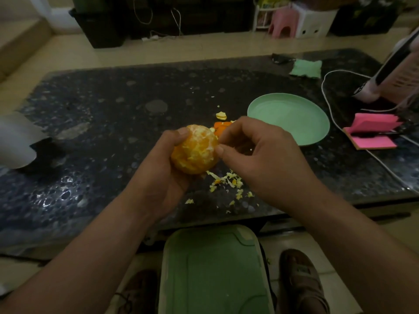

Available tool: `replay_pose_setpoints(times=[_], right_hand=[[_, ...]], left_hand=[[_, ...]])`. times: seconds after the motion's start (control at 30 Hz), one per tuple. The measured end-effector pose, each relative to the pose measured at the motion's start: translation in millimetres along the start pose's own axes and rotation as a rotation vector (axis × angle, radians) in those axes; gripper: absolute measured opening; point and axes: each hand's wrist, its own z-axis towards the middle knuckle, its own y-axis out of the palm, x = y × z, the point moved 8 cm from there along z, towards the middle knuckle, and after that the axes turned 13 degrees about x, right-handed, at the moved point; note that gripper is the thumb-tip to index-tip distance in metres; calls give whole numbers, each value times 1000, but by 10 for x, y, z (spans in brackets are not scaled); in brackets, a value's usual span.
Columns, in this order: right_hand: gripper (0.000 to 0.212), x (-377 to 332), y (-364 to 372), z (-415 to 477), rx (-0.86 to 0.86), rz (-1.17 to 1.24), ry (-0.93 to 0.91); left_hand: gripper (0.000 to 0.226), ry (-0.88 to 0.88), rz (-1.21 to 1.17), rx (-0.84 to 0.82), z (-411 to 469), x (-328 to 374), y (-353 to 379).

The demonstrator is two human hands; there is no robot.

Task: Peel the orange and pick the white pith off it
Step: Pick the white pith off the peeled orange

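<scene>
A peeled orange (195, 150) with white pith streaks across its flesh is held above the dark table. My left hand (163, 162) grips it from the left and below, thumb over its top. My right hand (256, 152) is at the orange's right side, thumb and forefinger pinching at the pith on its surface. Scraps of pith (229, 183) lie scattered on the table under my hands. Orange peel pieces (221, 127) lie just behind the fruit, partly hidden by my right hand.
A mint green plate (292, 120) sits to the right on the speckled dark table (102, 123). Pink sticky notes (371, 130), a white cable (326, 105) and a green cloth (307, 68) lie further right. A green lid (213, 273) is below the table edge.
</scene>
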Motion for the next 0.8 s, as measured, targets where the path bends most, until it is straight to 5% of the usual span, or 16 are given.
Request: replay_pose_setpoints(times=[0.6,0.8], right_hand=[[11,-31,115,-59,10,-275,-189],[10,-79,96,-67,118,-274,-213]], left_hand=[[40,230,310,133,20,25,-63],[66,202,230,154,14,-9,-51]])
